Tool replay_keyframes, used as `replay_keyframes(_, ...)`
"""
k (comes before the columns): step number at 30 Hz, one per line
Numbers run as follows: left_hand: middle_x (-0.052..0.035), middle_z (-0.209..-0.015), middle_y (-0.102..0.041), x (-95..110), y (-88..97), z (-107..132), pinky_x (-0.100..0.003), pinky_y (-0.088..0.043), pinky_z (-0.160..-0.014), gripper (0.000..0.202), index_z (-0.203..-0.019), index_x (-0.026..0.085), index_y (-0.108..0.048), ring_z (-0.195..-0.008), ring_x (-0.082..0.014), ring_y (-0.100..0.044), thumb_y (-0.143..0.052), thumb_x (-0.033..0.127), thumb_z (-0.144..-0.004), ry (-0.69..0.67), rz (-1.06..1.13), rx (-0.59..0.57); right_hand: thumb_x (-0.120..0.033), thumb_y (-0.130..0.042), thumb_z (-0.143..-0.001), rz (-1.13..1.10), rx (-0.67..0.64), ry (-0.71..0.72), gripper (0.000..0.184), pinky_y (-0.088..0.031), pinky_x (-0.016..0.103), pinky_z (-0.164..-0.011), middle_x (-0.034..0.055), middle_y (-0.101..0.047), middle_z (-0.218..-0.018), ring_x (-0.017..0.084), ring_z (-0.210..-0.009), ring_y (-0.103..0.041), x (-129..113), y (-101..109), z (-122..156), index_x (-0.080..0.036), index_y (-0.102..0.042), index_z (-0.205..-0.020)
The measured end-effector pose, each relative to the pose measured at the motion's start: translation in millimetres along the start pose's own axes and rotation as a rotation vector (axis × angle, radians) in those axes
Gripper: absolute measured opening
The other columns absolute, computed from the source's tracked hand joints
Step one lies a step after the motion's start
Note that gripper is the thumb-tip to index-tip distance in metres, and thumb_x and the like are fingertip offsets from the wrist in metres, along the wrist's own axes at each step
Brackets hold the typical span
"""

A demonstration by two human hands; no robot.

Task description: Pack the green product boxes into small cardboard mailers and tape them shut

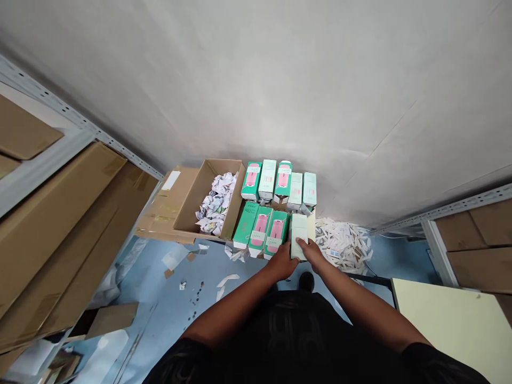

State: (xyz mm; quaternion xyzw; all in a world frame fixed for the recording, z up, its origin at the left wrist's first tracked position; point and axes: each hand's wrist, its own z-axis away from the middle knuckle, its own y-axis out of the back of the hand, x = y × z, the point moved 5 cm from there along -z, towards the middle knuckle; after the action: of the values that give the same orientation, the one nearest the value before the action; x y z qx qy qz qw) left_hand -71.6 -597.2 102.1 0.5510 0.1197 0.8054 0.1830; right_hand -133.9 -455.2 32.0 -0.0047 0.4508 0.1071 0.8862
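Both my hands hold a pale green box at the right end of the near row of boxes. My left hand grips its left side and my right hand grips its near right corner, fingers closed round it. Beside it lie three green boxes with pink pictures in the near row. Behind them stands a far row of several more green boxes against the white wall.
An open brown carton with crumpled paper lies to the left. A heap of white paper slips lies to the right. Metal shelving with cardboard stands left, more shelving right, a pale tabletop near right. Scraps litter the blue floor.
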Motion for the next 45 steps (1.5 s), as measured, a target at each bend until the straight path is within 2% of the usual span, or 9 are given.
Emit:
replay_keyframes(6, -0.0157, -0.136, -0.059, -1.8, 26.0, 13.6, -0.043, -0.048, -0.106, 0.054, -0.135, 0.018, -0.057, -0.121, -0.0289, -0.061, -0.069, 0.034, -0.085, -0.056, 0.060, 0.039, -0.055, -0.075, -0.076, -0.163, 0.072, 0.119, 0.049, -0.059, 0.035, -0.083, 0.0078, -0.079, -0.109, 0.027, -0.099, -0.075, -19.1, -6.6, 38.3, -0.020, -0.071, -0.111)
replay_keyframes(11, -0.0157, -0.138, -0.055, 2.1, 41.0, 19.0, -0.043, -0.048, -0.106, 0.058, -0.131, 0.018, -0.056, -0.126, -0.0296, -0.057, -0.075, 0.040, -0.082, -0.102, 0.121, 0.078, -0.056, -0.077, -0.076, -0.369, 0.099, 0.135, 0.052, -0.061, 0.038, -0.079, 0.0084, -0.080, -0.104, 0.028, -0.090, -0.076, -33.9, -19.6, 70.0, -0.020, -0.070, -0.112)
replay_keyframes(15, -0.0132, -0.134, -0.059, 12.3, 31.2, 27.2, -0.034, -0.057, -0.081, 0.074, -0.142, 0.024, -0.043, -0.102, -0.0229, -0.067, -0.078, 0.044, -0.080, -0.019, 0.357, -0.104, -0.056, -0.077, -0.077, -0.395, 0.168, 0.172, 0.052, -0.061, 0.039, -0.080, 0.0076, -0.079, -0.106, 0.027, -0.090, -0.075, -40.2, -20.2, 91.6, -0.021, -0.068, -0.114)
replay_keyframes(18, -0.0105, -0.130, -0.060, 27.2, 22.4, 35.1, -0.027, -0.055, -0.065, 0.073, -0.141, 0.026, -0.043, -0.089, -0.0181, -0.068, -0.079, 0.041, -0.079, -0.006, 0.438, -0.163, -0.057, -0.075, -0.079, -0.415, 0.216, 0.176, 0.054, -0.061, 0.039, -0.081, 0.0079, -0.078, -0.111, 0.028, -0.094, -0.075, -41.1, -10.6, 110.9, -0.022, -0.064, -0.118)
replay_keyframes(25, -0.0115, -0.119, -0.067, 67.9, -11.2, 49.3, -0.024, -0.052, -0.059, 0.059, -0.134, 0.021, -0.049, -0.088, -0.0199, -0.069, -0.069, 0.044, -0.083, 0.026, 0.544, -0.247, -0.068, -0.061, -0.085, -0.401, 0.188, 0.173, 0.058, -0.060, 0.033, -0.071, 0.0067, -0.075, -0.114, 0.027, -0.098, -0.073, -42.7, 38.7, 152.2, -0.026, -0.057, -0.125)
replay_keyframes(28, -0.0109, -0.111, -0.071, 88.0, -38.0, 55.2, -0.025, -0.053, -0.063, 0.052, -0.130, 0.019, -0.054, -0.088, -0.0208, -0.070, -0.065, 0.045, -0.086, 0.052, 0.513, -0.325, -0.068, -0.058, -0.087, -0.423, 0.244, 0.160, 0.056, -0.059, 0.032, -0.071, 0.0049, -0.075, -0.113, 0.024, -0.095, -0.073, -36.9, 76.9, 163.7, -0.030, -0.055, -0.128)
replay_keyframes(31, -0.0101, -0.107, -0.073, 107.9, -79.5, 62.9, -0.025, -0.051, -0.060, 0.052, -0.129, 0.019, -0.056, -0.083, -0.0199, -0.070, -0.065, 0.043, -0.084, 0.066, 0.463, -0.438, -0.063, -0.058, -0.088, -0.483, 0.347, 0.150, 0.056, -0.059, 0.033, -0.070, 0.0046, -0.075, -0.113, 0.022, -0.090, -0.072, -20.6, 127.2, 179.8, -0.032, -0.050, -0.134)
replay_keyframes(40, -0.0052, -0.091, -0.071, 167.8, -253.1, 108.7, -0.025, -0.048, -0.060, 0.051, -0.122, 0.019, -0.058, -0.071, -0.0162, -0.065, -0.069, 0.044, -0.079, 0.115, 0.337, -0.691, -0.051, -0.065, -0.086, -0.732, 0.592, 0.135, 0.051, -0.058, 0.033, -0.069, 0.0050, -0.073, -0.110, 0.023, -0.088, -0.071, 74.2, 305.9, 251.1, -0.031, -0.050, -0.130)
replay_keyframes(45, -0.0032, -0.086, -0.070, 199.7, -342.3, 135.4, -0.023, -0.046, -0.055, 0.052, -0.119, 0.019, -0.060, -0.068, -0.0163, -0.065, -0.070, 0.050, -0.078, 0.128, 0.198, -0.848, -0.052, -0.064, -0.086, -0.788, 0.703, 0.054, 0.032, -0.058, 0.031, -0.072, 0.0029, -0.074, -0.099, 0.022, -0.091, -0.070, 133.7, 403.4, 278.7, -0.028, -0.058, -0.106)
